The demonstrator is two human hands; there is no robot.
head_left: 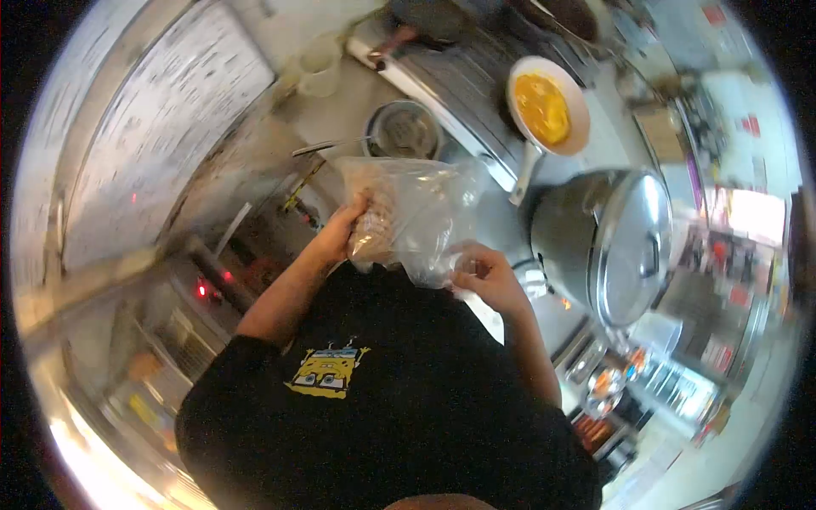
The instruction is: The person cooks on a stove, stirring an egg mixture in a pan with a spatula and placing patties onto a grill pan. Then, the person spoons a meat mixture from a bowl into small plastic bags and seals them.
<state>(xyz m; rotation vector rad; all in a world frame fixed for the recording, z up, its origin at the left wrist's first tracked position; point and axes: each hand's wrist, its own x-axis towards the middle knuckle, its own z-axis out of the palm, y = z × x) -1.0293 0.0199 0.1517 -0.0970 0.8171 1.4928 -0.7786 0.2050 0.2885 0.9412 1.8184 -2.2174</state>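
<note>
In front of my chest I hold a clear plastic bag (433,208). Pale brown contents (374,212), whose kind I cannot make out, fill its left part, while its right part is loose film. My left hand (343,228) wraps around the filled side. Toward the bag's lower right edge, my right hand (484,270) pinches the film between thumb and fingers. Just beyond the bag sits a metal pot (403,129) with a handle pointing left.
A white frying pan (574,115) holding yellow egg-like food (542,106) is on the stove (463,81). To my right stands a large lidded stockpot (569,225). A dark pan (429,21) lies at the back. Food containers (605,382) stand farther right.
</note>
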